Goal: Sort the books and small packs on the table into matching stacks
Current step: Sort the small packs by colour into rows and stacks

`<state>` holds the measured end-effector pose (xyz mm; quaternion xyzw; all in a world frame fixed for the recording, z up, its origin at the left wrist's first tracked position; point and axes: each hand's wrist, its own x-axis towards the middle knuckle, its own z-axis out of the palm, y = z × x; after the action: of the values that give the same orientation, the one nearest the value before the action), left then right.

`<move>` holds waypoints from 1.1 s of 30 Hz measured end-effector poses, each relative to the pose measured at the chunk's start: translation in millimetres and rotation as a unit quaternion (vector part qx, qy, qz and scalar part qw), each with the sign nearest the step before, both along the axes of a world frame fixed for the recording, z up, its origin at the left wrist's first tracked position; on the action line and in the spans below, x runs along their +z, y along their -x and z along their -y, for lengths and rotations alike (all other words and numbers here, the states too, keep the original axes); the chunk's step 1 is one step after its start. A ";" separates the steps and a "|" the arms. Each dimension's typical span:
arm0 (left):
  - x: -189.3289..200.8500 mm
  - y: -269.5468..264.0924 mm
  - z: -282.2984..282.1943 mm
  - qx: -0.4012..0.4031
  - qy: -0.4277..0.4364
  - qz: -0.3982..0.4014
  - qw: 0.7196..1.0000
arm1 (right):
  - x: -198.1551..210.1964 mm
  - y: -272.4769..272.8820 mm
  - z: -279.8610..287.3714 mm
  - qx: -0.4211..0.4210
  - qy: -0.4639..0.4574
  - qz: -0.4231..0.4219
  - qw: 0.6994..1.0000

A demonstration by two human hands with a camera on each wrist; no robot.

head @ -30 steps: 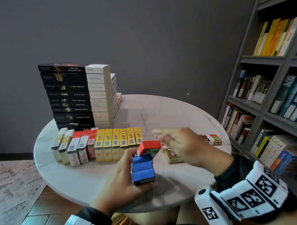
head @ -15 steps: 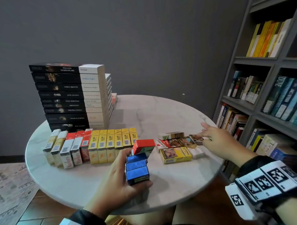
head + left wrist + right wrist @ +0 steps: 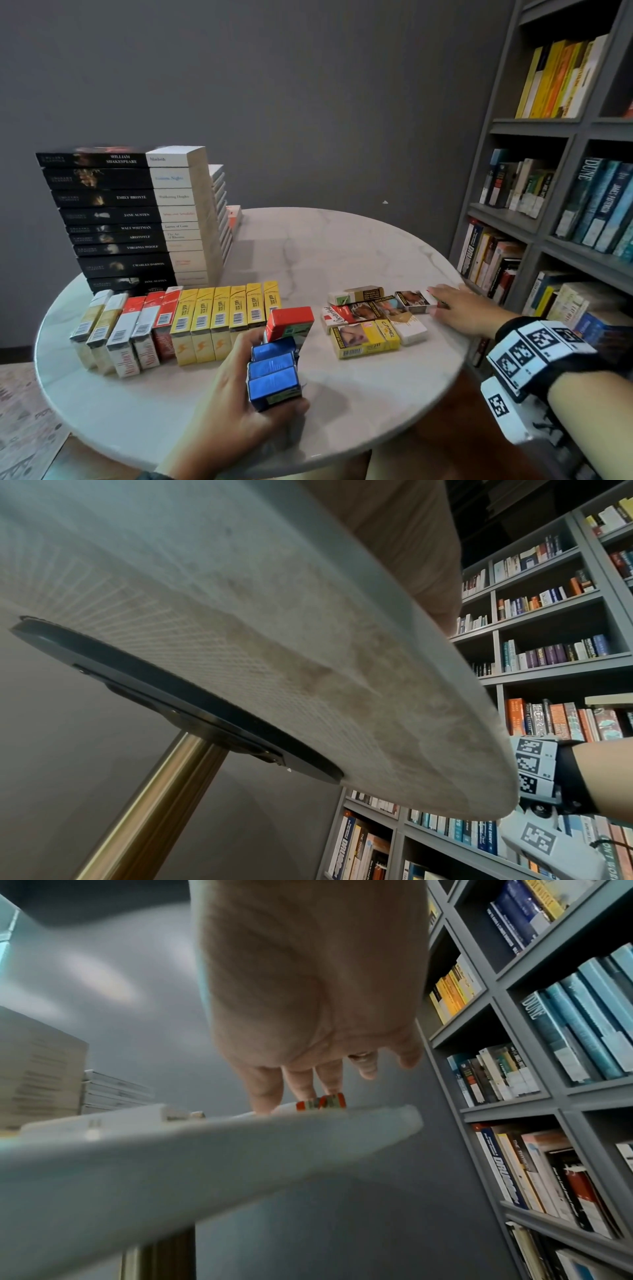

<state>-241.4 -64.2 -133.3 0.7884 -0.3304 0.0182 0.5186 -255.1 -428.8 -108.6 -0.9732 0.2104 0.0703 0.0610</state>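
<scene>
Your left hand [image 3: 239, 404] grips three blue packs [image 3: 274, 371] at the near edge of the round marble table [image 3: 342, 246], a red pack [image 3: 290, 322] just beyond them. Your right hand [image 3: 469, 310], fingers extended and flat, rests at the table's right edge on a small red-ended pack [image 3: 322, 1102], touching the loose packs [image 3: 371, 322] lying flat there. Upright packs stand in a row [image 3: 178, 322] to the left; stacked books [image 3: 126, 219] rise at far left.
</scene>
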 end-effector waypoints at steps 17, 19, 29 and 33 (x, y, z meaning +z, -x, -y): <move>4.4 5.0 2.9 -0.023 0.005 -0.025 0.999 | 48.3 25.7 -76.9 0.184 0.158 0.300 0.923; 0.7 1.7 1.3 -0.023 0.003 -0.021 1.000 | 54.3 24.0 -91.8 0.213 0.151 0.339 0.904; -6.1 -4.3 -1.4 -0.017 0.009 0.042 0.999 | 69.1 13.0 -153.9 0.271 -0.046 0.358 0.892; -10.4 -8.7 -1.5 -0.014 0.000 0.049 0.999 | 72.0 5.6 -165.8 0.286 -0.123 0.290 0.905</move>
<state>-232.7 -62.6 -143.7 0.7820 -0.3663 0.0498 0.5019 -260.6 -263.0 -36.6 -0.9538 -0.1138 -0.1752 0.2160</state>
